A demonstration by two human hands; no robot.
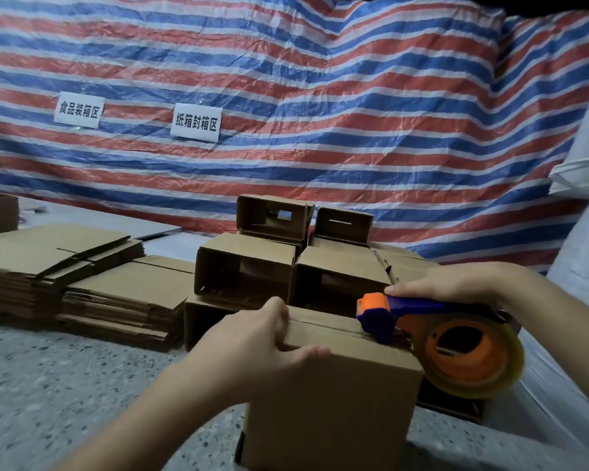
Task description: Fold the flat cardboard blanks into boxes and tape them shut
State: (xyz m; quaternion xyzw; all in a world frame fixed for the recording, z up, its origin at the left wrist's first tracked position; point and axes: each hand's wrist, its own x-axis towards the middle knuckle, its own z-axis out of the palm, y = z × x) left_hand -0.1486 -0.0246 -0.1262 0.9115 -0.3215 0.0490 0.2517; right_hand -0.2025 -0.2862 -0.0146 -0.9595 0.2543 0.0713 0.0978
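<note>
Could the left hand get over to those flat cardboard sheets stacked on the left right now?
Probably yes, but not this instant: the left hand is holding the box steady while the right hand runs the tape dispenser over it. The floor between it and the flat blanks looks unobstructed.

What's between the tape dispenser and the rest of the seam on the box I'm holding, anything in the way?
Nothing visible. The tape dispenser sits at the seam's right end on the box. The left hand grips the far left edge, where the seam ends, so it only matters at the finish.
</note>
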